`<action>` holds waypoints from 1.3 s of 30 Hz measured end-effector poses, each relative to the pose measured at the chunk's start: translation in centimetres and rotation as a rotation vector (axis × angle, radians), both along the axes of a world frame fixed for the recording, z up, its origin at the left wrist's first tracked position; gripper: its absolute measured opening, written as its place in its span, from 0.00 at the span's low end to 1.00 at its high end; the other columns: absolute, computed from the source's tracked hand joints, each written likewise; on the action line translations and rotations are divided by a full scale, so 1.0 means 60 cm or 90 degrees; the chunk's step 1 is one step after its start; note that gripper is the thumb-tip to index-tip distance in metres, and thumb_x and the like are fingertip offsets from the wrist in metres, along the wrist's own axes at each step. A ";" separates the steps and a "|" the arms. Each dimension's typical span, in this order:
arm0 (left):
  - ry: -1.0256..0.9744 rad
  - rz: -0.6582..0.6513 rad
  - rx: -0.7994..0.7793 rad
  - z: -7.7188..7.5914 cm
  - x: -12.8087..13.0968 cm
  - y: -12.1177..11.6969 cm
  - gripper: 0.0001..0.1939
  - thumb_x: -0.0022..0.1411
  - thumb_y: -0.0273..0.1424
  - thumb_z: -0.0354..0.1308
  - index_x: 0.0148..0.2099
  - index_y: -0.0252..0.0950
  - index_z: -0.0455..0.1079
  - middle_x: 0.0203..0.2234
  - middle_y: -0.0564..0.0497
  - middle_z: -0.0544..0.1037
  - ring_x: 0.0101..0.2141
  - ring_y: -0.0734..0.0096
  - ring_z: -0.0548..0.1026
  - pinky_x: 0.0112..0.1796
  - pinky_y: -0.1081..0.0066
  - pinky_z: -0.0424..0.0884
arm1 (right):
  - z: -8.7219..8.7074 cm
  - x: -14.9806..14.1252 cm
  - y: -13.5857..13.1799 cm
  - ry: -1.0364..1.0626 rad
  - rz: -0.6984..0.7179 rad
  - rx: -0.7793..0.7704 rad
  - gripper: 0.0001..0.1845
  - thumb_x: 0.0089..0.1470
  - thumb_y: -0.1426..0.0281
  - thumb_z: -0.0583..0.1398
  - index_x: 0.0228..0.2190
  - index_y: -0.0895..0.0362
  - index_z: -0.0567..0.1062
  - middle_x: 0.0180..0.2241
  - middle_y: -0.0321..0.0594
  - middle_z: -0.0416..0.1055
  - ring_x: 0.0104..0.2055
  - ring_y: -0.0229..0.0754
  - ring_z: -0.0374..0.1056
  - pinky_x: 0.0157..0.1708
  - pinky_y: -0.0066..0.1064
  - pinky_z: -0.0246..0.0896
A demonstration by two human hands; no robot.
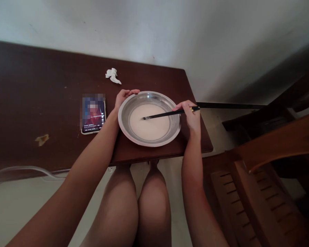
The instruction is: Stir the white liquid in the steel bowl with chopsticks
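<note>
A wide metal bowl [124, 129] rests at the front edge of the dark table, with a pale, creamy liquid [149, 128] inside. Curled round the bowl's left rim is my left hand [124, 97], its fingertips lying along the far edge. At the right rim, my right hand [190, 111] is closed round black chopsticks [167, 113] with gold marks near the top. Their tips dip into the liquid near the middle of the bowl. How many sticks there are is hard to make out.
On the brown table [41, 82], a phone [94, 115] with a lit screen lies left of the bowl. A crumpled tissue [113, 75] lies behind it, and a brownish scrap or stain [42, 139] is further left. A white cable [28, 168] runs along the front edge. Wooden chairs [237, 192] stand at right.
</note>
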State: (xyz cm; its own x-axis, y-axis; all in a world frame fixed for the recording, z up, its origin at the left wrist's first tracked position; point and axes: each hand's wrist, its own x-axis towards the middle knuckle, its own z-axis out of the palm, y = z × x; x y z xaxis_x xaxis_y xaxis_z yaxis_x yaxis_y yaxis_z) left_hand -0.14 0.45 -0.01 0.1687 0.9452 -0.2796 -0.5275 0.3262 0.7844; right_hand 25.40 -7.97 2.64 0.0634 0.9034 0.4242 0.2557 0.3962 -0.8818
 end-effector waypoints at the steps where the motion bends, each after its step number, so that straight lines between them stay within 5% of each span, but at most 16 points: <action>1: 0.008 -0.001 0.001 0.000 0.000 0.000 0.17 0.61 0.32 0.41 0.38 0.34 0.72 0.22 0.51 0.77 0.29 0.67 0.77 0.35 0.69 0.72 | 0.000 0.000 0.000 0.000 -0.016 0.010 0.17 0.55 0.57 0.55 0.24 0.54 0.74 0.21 0.31 0.71 0.27 0.34 0.72 0.34 0.30 0.68; 5: 0.020 -0.003 0.001 0.001 0.000 -0.001 0.18 0.61 0.32 0.41 0.39 0.34 0.72 0.23 0.51 0.77 0.30 0.67 0.77 0.36 0.69 0.72 | -0.002 0.003 0.004 0.062 -0.077 0.042 0.19 0.56 0.57 0.53 0.22 0.54 0.73 0.18 0.29 0.69 0.23 0.32 0.71 0.31 0.29 0.67; 10: 0.015 0.011 -0.006 0.005 0.002 -0.004 0.17 0.61 0.32 0.42 0.36 0.34 0.72 0.23 0.50 0.77 0.29 0.68 0.77 0.36 0.70 0.72 | 0.001 -0.001 0.000 0.020 0.003 0.010 0.18 0.55 0.57 0.55 0.22 0.54 0.74 0.19 0.31 0.70 0.25 0.34 0.72 0.32 0.29 0.68; 16: 0.027 0.008 -0.004 0.007 0.003 -0.005 0.18 0.61 0.32 0.42 0.36 0.34 0.73 0.23 0.49 0.78 0.30 0.66 0.77 0.36 0.69 0.72 | -0.001 0.003 0.002 0.066 -0.083 0.019 0.19 0.55 0.55 0.53 0.22 0.54 0.72 0.18 0.30 0.69 0.23 0.34 0.71 0.31 0.30 0.67; 21: 0.020 0.021 -0.008 0.009 0.004 -0.007 0.18 0.62 0.31 0.41 0.34 0.34 0.73 0.23 0.50 0.77 0.30 0.67 0.77 0.36 0.71 0.73 | 0.000 0.001 0.001 0.014 -0.010 0.004 0.18 0.54 0.55 0.54 0.22 0.54 0.73 0.20 0.31 0.71 0.26 0.35 0.72 0.32 0.30 0.68; 26: 0.016 0.012 -0.005 0.007 0.003 -0.006 0.17 0.60 0.31 0.42 0.35 0.35 0.73 0.23 0.50 0.78 0.30 0.68 0.77 0.36 0.70 0.72 | -0.002 0.005 0.004 0.057 -0.085 0.028 0.19 0.56 0.56 0.53 0.23 0.54 0.72 0.19 0.30 0.70 0.23 0.33 0.71 0.31 0.29 0.67; 32: 0.011 0.011 0.001 0.006 0.003 -0.004 0.17 0.59 0.30 0.41 0.36 0.35 0.72 0.21 0.51 0.77 0.27 0.69 0.76 0.35 0.70 0.72 | 0.001 0.000 -0.001 0.024 0.000 -0.004 0.17 0.55 0.57 0.55 0.23 0.53 0.74 0.19 0.30 0.71 0.25 0.34 0.72 0.33 0.30 0.68; 39: 0.011 0.009 -0.003 0.007 0.003 -0.005 0.17 0.59 0.30 0.41 0.35 0.34 0.73 0.22 0.50 0.77 0.28 0.68 0.76 0.35 0.70 0.72 | 0.000 0.004 0.002 0.077 -0.086 0.022 0.19 0.56 0.57 0.53 0.22 0.54 0.72 0.18 0.29 0.69 0.22 0.33 0.71 0.30 0.29 0.67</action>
State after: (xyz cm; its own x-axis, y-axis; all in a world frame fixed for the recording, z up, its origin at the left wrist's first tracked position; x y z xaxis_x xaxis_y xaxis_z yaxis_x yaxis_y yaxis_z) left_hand 0.02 0.17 0.40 0.1508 0.9461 -0.2867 -0.5179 0.3226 0.7923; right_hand 25.62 -7.84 2.63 0.2359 0.8679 0.4371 0.2016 0.3963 -0.8957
